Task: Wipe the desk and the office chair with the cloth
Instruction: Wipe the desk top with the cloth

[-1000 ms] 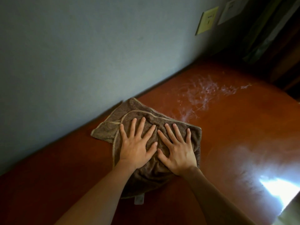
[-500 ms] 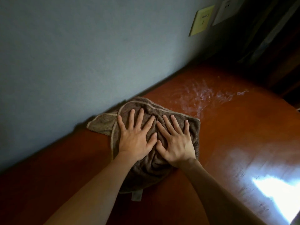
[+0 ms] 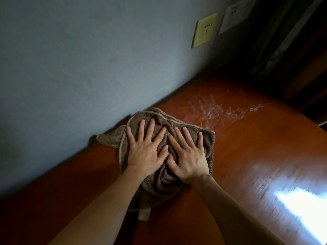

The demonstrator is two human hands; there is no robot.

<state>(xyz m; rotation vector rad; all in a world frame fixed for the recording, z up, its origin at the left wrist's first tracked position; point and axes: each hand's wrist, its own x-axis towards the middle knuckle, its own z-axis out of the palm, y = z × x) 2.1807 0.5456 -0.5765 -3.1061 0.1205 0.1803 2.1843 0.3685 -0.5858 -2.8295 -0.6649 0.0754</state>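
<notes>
A brown cloth (image 3: 159, 188) with a pale hem lies bunched on the reddish-brown desk (image 3: 247, 156), its far edge against the wall. My left hand (image 3: 145, 149) presses flat on the cloth's left half, fingers spread. My right hand (image 3: 189, 156) lies flat beside it on the right half, fingers spread too, thumbs nearly touching. Neither hand grips the cloth; both palms push down on it. A small tag (image 3: 144, 214) sticks out from the near edge. The office chair is out of view.
A grey-blue wall (image 3: 88, 68) borders the desk's far side, carrying a yellowish socket plate (image 3: 204, 30) and a white one (image 3: 235, 15). Wet streaks (image 3: 212, 110) shine on the desk to the right of the cloth. A bright glare (image 3: 300, 206) sits at lower right. Dark curtains hang at upper right.
Both hands have pushed the cloth further toward the wall; its far edge now bunches against it and the folds between my hands are deeper.
</notes>
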